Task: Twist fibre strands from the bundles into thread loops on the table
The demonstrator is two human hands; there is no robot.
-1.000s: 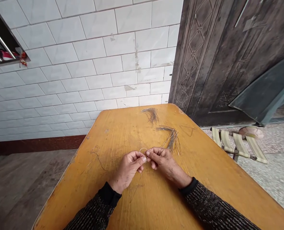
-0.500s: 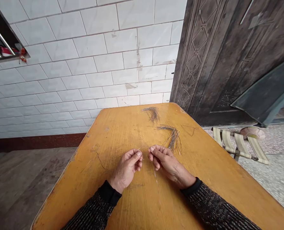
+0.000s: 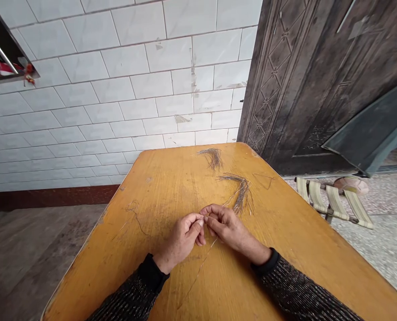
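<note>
My left hand (image 3: pixel 185 236) and my right hand (image 3: pixel 228 228) meet over the middle of the wooden table, fingertips pinched together. Between them they grip a thin wire (image 3: pixel 203 261), whose long tail slants down toward the near side of the table. The held part of the wire is mostly hidden by my fingers. Just beyond my right hand lies a bent bundle of thin dark wires (image 3: pixel 241 191). To the left of my left hand rests a loose, tangled wire (image 3: pixel 136 214).
A second wire bundle (image 3: pixel 213 157) lies near the far edge of the yellow-brown table (image 3: pixel 165 178). One bent loose wire (image 3: pixel 264 180) is at the right. Beyond stand a white tiled wall (image 3: pixel 145 84) and a dark door (image 3: pixel 305 98). A strapped folding stool (image 3: pixel 335 200) is at right.
My hands have come together, with the right fingertips now against the left ones. The wire's tail has swung from hanging below my right hand to slanting down leftward.
</note>
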